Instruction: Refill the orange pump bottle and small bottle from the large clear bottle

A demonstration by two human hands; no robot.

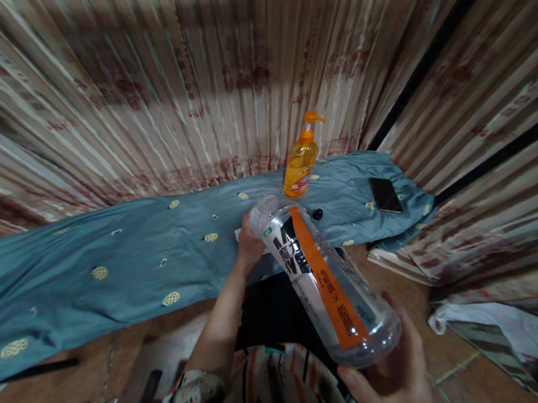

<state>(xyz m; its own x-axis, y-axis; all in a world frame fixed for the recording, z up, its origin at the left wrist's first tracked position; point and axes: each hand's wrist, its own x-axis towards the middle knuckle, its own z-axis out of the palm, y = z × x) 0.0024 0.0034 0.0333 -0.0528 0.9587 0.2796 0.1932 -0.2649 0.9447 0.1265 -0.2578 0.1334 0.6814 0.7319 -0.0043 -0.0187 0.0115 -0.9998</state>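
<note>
A large clear plastic bottle (305, 274) with a white and orange label is held tilted in front of me, its neck pointing up and left and its base towards me. My left hand (250, 240) is closed around it near the neck, fingers partly hidden behind the plastic. Around the base, my right hand (390, 368) grips with the thumb below and fingers at the side. Just past the bottle stands an orange pump bottle (298, 167), upright on the cloth. A small black round object (317, 214) lies between the two; its kind is unclear.
A long surface under a blue-green pineapple-print cloth (130, 254) runs across the view. A dark phone (385, 194) lies at its right end. Striped curtains (166, 97) hang behind and to the right. A white plastic bag (503, 324) sits low on the right, above tiled floor.
</note>
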